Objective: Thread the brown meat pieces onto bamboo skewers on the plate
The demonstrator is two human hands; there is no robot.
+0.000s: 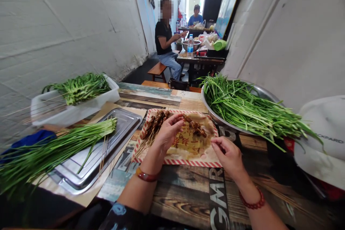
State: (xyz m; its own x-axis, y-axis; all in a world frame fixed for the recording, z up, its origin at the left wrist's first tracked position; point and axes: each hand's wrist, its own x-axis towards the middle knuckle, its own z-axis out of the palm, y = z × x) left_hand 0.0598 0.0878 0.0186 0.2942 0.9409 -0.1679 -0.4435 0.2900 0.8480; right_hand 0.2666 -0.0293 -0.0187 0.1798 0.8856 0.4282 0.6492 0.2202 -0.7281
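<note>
"Patchwork wood is stretching across the table [185,183], and two bare hands are working over it. What are the fingers doing?"

"On the left hand [167,129] they're curling toward the thumb; on the right hand [229,152], thumb and forefinger are pinching close together. I can't tell whether either is gripping a stick."

"Where's the meat lying?"

"Those browned meat pieces [198,129] are sitting between the two sets of fingertips, over the tray [188,161] with the red-striped edge. Their row is slanting from beside the left fingertips down toward the right ones, its long axis nearly bridging the hands. Each hand is nearing its own end, so I'm not calling either one clearly closer."

"And just outside them?"

"A pile of meat skewers [156,124] is resting beyond the left hand, bare sticks pointing back toward the wearer."

"Farther out?"

"On the left, cut greens [78,140] are lying across a metal tray [129,116], with a white tub [88,109] holding more behind it. On the right, long green stalks [248,107] are spilling over a steel basin."

"Anyone else around?"

"Someone in a black shirt [163,39] is sitting at the next table, and someone in blue [196,19] is sitting farther back."
</note>
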